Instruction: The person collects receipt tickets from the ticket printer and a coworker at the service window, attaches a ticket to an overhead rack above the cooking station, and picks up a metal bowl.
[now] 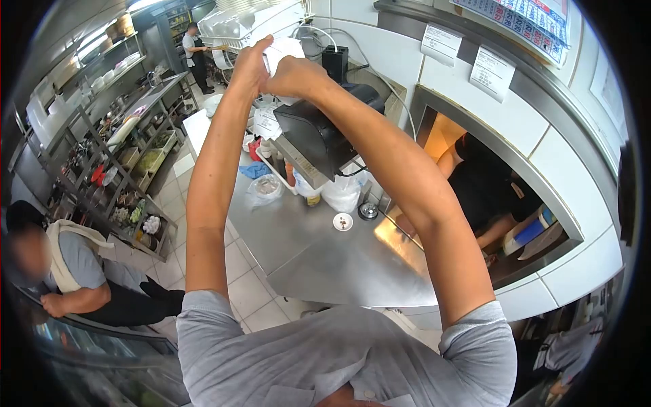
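Note:
Both my arms reach up and forward over a black printer (325, 129) on a metal shelf. My left hand (252, 66) and my right hand (293, 76) are close together around a white paper (283, 51), with the fingers of both hands closed on it. A printed slip (266, 123) hangs at the front left of the printer, below my hands. Part of the paper is hidden behind my right hand.
A steel counter (325, 271) carries a small white dish (343, 222), a metal bell (368, 211) and plastic bags (342, 195). A person (495, 183) is behind the wall opening, another person (81, 271) at the left, a third (195, 57) far back. Shelving (88, 136) stands left.

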The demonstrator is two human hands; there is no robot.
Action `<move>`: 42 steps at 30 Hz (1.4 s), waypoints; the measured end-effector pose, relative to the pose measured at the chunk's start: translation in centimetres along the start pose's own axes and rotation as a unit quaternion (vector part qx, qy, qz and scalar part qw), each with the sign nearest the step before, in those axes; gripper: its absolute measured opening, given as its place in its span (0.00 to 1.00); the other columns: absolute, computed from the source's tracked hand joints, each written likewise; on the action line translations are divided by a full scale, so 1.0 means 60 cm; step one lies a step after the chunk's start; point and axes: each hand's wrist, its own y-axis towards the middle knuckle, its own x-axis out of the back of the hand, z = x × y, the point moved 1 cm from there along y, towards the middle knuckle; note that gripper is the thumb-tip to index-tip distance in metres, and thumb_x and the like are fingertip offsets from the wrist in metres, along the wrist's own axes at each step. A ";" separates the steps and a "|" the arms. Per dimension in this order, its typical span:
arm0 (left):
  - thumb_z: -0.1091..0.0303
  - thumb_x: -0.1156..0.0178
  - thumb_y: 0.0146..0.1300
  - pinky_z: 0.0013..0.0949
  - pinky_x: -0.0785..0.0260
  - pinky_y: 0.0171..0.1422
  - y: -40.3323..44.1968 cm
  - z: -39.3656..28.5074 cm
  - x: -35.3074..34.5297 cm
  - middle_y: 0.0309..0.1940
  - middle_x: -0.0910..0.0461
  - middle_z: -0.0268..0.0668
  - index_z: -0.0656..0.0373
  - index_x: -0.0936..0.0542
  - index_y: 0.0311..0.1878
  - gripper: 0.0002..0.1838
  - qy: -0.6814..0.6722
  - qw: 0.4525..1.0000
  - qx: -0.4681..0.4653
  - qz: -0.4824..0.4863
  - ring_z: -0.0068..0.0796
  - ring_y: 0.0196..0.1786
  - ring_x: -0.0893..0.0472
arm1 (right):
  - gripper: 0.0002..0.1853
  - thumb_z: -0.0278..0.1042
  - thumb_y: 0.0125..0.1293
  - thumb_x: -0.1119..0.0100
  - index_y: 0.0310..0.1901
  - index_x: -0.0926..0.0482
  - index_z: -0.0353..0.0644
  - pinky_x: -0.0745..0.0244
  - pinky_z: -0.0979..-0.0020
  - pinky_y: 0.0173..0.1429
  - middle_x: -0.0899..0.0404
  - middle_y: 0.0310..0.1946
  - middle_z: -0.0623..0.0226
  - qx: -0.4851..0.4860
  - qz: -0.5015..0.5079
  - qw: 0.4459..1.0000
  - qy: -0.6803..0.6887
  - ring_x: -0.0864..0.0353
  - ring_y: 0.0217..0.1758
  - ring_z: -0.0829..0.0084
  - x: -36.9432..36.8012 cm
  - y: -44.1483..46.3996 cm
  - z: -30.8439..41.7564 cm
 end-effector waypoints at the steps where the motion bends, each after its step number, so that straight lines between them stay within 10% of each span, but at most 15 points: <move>1: 0.67 0.38 0.72 0.43 0.20 0.57 0.002 0.000 0.004 0.51 0.16 0.45 0.69 0.24 0.58 0.18 -0.021 1.000 -0.001 0.006 0.39 0.52 0.15 | 0.25 0.53 0.57 0.31 0.50 0.12 0.43 0.20 0.52 0.60 0.12 0.49 0.53 -0.009 -0.031 0.999 -0.014 0.13 0.57 0.51 0.003 -0.004 0.000; 14: 0.71 0.40 0.72 0.43 0.22 0.63 0.006 0.004 0.006 0.55 0.17 0.44 0.69 0.26 0.60 0.18 -0.096 0.995 -0.018 0.020 0.38 0.57 0.16 | 0.19 0.39 0.54 0.37 0.44 0.12 0.36 0.17 0.58 0.55 0.12 0.44 0.46 0.018 0.006 0.997 0.074 0.11 0.51 0.52 0.012 0.061 -0.029; 22: 0.66 0.39 0.74 0.48 0.23 0.63 -0.002 -0.035 -0.009 0.57 0.20 0.41 0.62 0.26 0.62 0.19 -0.091 0.995 -0.040 -0.001 0.38 0.58 0.18 | 0.19 0.44 0.54 0.37 0.36 0.12 0.33 0.17 0.55 0.54 0.12 0.40 0.45 0.071 -0.141 0.982 0.102 0.11 0.46 0.48 0.035 0.073 -0.003; 28: 0.65 0.37 0.73 0.42 0.20 0.53 -0.023 -0.097 -0.004 0.44 0.15 0.41 0.65 0.20 0.52 0.13 -0.091 0.981 -0.169 -0.003 0.36 0.45 0.14 | 0.18 0.40 0.66 0.40 0.40 0.15 0.27 0.20 0.56 0.51 0.13 0.35 0.41 0.183 -0.132 0.968 0.114 0.11 0.43 0.52 0.111 0.019 0.039; 34: 0.60 0.39 0.74 0.33 0.24 0.36 -0.138 -0.167 -0.038 0.34 0.15 0.35 0.67 0.16 0.42 0.16 -0.001 0.920 -0.376 -0.110 0.26 0.33 0.17 | 0.14 0.37 0.65 0.39 0.34 0.15 0.31 0.23 0.60 0.39 0.16 0.26 0.53 0.221 -0.145 0.927 0.265 0.17 0.30 0.65 0.166 -0.123 0.085; 36: 0.59 0.37 0.74 0.25 0.30 0.30 -0.212 -0.185 -0.071 0.28 0.15 0.33 0.66 0.14 0.35 0.18 0.074 0.878 -0.425 -0.208 0.19 0.26 0.21 | 0.17 0.44 0.58 0.38 0.31 0.15 0.35 0.18 0.53 0.48 0.14 0.31 0.48 0.287 -0.257 0.899 0.210 0.13 0.40 0.45 0.130 -0.139 0.085; 42: 0.58 0.37 0.74 0.32 0.28 0.31 -0.382 -0.140 -0.082 0.28 0.16 0.42 0.75 0.15 0.38 0.23 0.112 0.816 -0.460 -0.333 0.26 0.28 0.20 | 0.14 0.41 0.66 0.37 0.44 0.23 0.38 0.25 0.50 0.36 0.19 0.28 0.51 0.290 -0.246 0.872 0.307 0.17 0.32 0.47 0.006 -0.337 0.053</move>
